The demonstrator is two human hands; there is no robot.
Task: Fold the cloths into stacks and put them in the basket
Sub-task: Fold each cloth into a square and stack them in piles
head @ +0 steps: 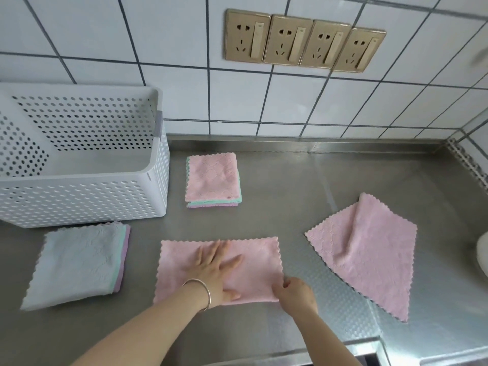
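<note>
Left hand (214, 270): nearest the camera with the right hand, fingers spread, palm pressed flat on the middle of the pink cloth; a metal bangle (203, 291) circles the wrist
Right hand (297, 293): at the pink cloth's near right corner, fingertips pinching that corner
Pink cloth (253, 262): folded into a rectangle, lying flat on the steel counter (303, 180), under both hands
Basket (87, 196): white, perforated, far left of the pink cloth and farther back; nothing visible inside it
Blue-topped stack (76, 262): left of the pink cloth, just in front of the basket; a pale blue cloth on top, green and purple edges showing along its right side
Pink-topped stack (212, 179): behind the pink cloth, just right of the basket; smaller folded squares, pink on top, green and purple layers beneath
Loose pink cloth (369, 252): right of the pink cloth and apart from it, lying at an angle with one corner folded over
Sockets (303, 40): four gold plates in a row on the tiled wall (158, 35), well behind the pink cloth
</note>
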